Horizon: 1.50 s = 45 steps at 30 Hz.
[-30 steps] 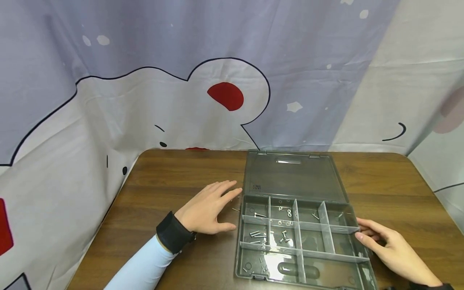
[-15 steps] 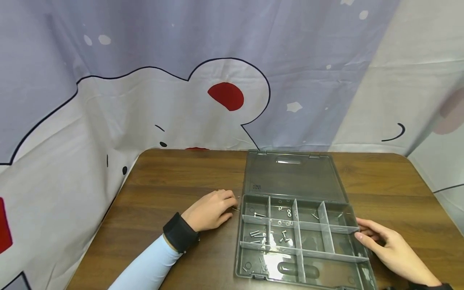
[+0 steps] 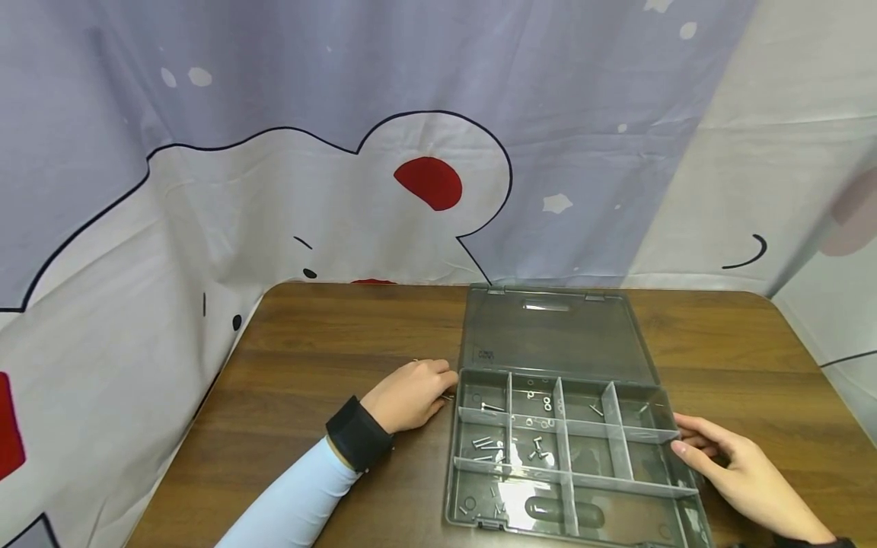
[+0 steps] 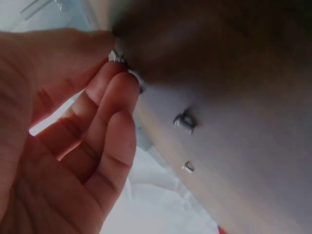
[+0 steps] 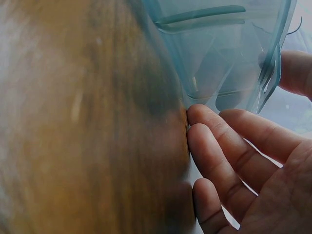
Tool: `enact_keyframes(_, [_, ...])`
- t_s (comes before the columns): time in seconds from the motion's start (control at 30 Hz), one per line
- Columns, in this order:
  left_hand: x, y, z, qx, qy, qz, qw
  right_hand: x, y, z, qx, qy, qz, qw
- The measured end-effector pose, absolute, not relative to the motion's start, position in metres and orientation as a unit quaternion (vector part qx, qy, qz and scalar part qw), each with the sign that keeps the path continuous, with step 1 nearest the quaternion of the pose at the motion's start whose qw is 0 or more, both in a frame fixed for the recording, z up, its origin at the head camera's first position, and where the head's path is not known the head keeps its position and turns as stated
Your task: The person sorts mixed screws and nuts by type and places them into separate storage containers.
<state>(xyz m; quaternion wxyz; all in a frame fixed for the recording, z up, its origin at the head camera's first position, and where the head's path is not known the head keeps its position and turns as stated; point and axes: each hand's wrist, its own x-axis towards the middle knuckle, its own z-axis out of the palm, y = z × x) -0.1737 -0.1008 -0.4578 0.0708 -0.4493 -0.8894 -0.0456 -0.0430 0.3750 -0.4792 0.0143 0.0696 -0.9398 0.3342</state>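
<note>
Left of the open grey see-through compartment box (image 3: 633,498), my left hand (image 3: 411,394) is low over the table. In the left wrist view its thumb and forefinger pinch a small metal screw (image 4: 116,57), mostly hidden by the fingertips. Two other small screws lie on the table there, a thicker one (image 4: 185,122) and a smaller one (image 4: 188,167). My right hand (image 3: 743,468) holds the box's right side, thumb at the rim and fingers along the outer wall. In the right wrist view the thumb (image 5: 297,73) shows at the wall's edge.
Screws (image 3: 486,444) and small nuts or rings (image 3: 546,403) lie in several of the box's compartments. The lid (image 3: 555,335) is folded back flat on the wooden table (image 3: 342,327). A printed curtain (image 3: 288,205) hangs behind the table.
My left hand has come down and right toward the box's left edge, its spread fingers closing into a pinch on a small screw. My right hand and the box have stayed in place.
</note>
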Motion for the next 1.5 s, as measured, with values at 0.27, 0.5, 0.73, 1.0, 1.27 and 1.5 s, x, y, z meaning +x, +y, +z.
enact_keyframes(0.27, [-0.171, -0.097, -0.462, -0.441, -0.891, -0.064, 0.089, -0.043, 0.376, -0.479, 0.068, -0.941, 0.333, 0.011])
enact_keyframes(0.5, [-0.170, -0.101, -0.461, -0.442, -0.893, -0.059, 0.067, -0.041, 0.376, -0.480, 0.068, -0.939, 0.336, 0.021])
enact_keyframes(0.73, [-0.174, -0.108, -0.449, -0.433, -0.894, -0.078, 0.083, -0.041, 0.376, -0.480, 0.069, -0.940, 0.334, 0.022])
enact_keyframes(1.0, [-0.176, -0.095, -0.430, -0.450, -0.879, -0.104, 0.119, -0.042, 0.375, -0.478, 0.061, -0.942, 0.331, 0.005])
enact_keyframes(1.27, [-0.171, -0.045, -0.405, -0.494, -0.845, -0.130, 0.158, -0.043, 0.375, -0.479, 0.064, -0.939, 0.338, 0.008])
enact_keyframes(1.5, [-0.164, 0.002, -0.389, -0.528, -0.819, -0.136, 0.179, -0.044, 0.374, -0.479, 0.068, -0.938, 0.341, 0.009])
